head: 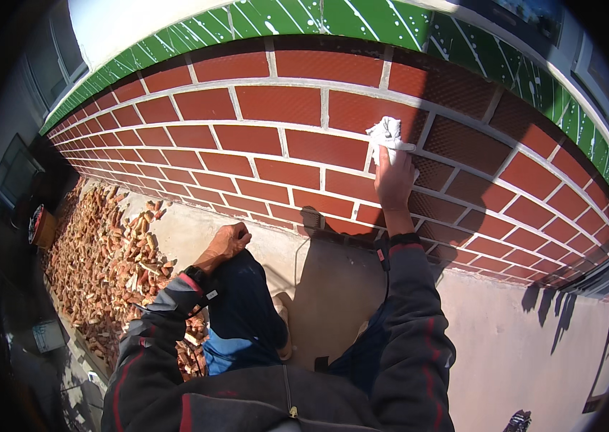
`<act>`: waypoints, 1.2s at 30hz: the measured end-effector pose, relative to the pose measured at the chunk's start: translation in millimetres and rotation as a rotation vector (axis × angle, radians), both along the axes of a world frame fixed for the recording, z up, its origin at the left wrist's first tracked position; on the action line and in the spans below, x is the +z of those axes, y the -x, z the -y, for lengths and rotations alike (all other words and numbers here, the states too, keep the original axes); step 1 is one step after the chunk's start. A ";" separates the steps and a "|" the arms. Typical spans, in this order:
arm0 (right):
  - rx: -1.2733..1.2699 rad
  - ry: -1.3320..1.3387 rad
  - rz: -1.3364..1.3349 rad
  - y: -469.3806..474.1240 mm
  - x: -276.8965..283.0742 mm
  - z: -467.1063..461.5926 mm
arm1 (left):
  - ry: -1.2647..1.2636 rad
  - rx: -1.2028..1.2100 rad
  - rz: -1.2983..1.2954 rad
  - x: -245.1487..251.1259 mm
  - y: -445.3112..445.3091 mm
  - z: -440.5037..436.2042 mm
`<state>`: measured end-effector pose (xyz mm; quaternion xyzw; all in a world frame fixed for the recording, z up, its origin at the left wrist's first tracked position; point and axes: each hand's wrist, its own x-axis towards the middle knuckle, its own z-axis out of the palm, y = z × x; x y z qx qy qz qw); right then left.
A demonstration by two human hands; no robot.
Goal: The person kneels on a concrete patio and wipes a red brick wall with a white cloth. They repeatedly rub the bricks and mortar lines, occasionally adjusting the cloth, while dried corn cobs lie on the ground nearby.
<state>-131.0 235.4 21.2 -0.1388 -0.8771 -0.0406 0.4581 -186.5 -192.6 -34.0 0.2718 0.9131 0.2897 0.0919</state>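
With my right hand (395, 175) I press a crumpled white cloth (387, 132) against the wall of red tiles (281, 103) with pale grout lines. The cloth lies across a grout joint near the edge of a shadow. My left hand (230, 240) rests on my bent left knee (239, 275), its fingers curled in with nothing seen in them. Part of its palm side is hidden. Dark straps with small devices and cables sit at both wrists.
Many corn cobs (104, 270) cover the ground at my left. A green tile border (293, 24) with white streaks tops the wall. A brown bucket (43, 227) stands at far left. Concrete floor (498, 335) runs along the wall's foot. A dark patterned object (518, 421) lies at bottom right.
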 end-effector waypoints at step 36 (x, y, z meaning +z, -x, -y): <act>-0.522 0.255 -0.603 -57.3 55.7 -104.5 | -0.142 0.092 -0.039 -3.4 1.0 45.9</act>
